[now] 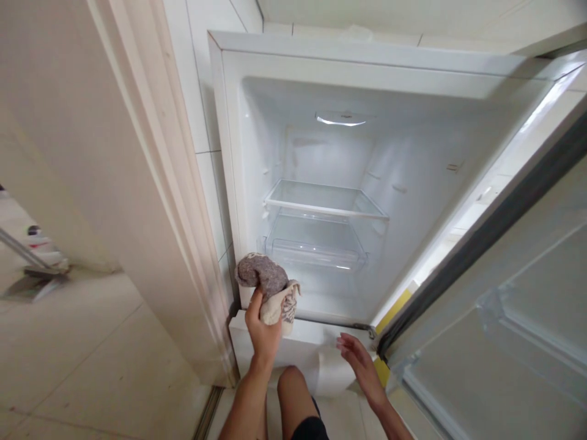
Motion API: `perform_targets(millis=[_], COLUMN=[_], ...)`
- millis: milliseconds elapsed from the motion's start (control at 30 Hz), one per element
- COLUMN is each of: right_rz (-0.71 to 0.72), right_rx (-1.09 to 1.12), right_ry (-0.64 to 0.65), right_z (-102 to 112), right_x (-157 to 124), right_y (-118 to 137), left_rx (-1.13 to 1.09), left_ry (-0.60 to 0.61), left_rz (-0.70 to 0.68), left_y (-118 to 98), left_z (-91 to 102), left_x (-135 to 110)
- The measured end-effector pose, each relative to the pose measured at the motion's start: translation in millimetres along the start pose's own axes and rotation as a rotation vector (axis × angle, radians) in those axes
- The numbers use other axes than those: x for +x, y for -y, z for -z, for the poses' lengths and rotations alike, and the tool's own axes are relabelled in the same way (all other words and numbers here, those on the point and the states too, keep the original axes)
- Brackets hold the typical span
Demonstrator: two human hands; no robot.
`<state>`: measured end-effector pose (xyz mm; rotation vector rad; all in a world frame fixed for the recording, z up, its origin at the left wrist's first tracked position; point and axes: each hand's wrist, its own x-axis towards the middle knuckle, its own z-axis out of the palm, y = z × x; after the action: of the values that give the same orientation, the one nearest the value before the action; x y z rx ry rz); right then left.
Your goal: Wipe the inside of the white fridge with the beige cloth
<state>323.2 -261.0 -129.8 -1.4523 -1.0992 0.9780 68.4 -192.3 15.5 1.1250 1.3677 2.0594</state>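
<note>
My left hand (pixel 262 330) is closed around a crumpled grey and beige cloth (pixel 266 285), held up at the lower left corner of the open white fridge (pixel 238 153). My right hand (pixel 358 357) hovers with loose, spread fingers over the closed white lower compartment front (pixel 316 354), holding nothing. Inside the fridge a glass shelf (pixel 321 201) sits above a clear drawer (pixel 316 250). My bare knee (pixel 293 391) shows between my arms.
The fridge door (pixel 513 293) stands swung out on the right, with a dark seal and clear door racks. A beige door frame (pixel 174 201) and tiled wall flank the fridge on the left. A mop or stand (pixel 36 269) rests on the tiled floor far left.
</note>
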Motion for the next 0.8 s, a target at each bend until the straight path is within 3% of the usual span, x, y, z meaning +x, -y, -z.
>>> perform_targets(millis=[67, 167, 300, 400, 533, 667, 800], right_rz=[-0.011, 0.056, 0.248, 0.275, 0.198, 0.125, 0.104], right_rx=[0.103, 0.161, 0.247, 0.280, 0.406, 0.494, 0.529], right_ry=[0.107, 0.275, 0.323, 0.221, 0.080, -0.150, -0.412], right_z=[-2, -14, -35, -43, -40, -30, -26], right_x=[-19, -47, -65, -64, -57, -48, -40], right_y=[49, 115, 165, 173, 164, 165, 184], left_rx=[0.063, 0.093, 0.046, 0.048, 0.111, 0.080, -0.001], left_ry=[-0.028, -0.074, 0.088, 0.270, 0.549, 0.859, 0.985], left_rz=[-0.148, -0.223, -0.273, -0.446, -0.685, -0.607, -0.435], left_y=[-3, -6, -16, -27, -42, -54, -60], left_z=[-6.5, -21.9, -38.6, -37.9, -24.4, -12.5, -6.1], left_x=[-3, -19, -56, -78, -84, -84, -90])
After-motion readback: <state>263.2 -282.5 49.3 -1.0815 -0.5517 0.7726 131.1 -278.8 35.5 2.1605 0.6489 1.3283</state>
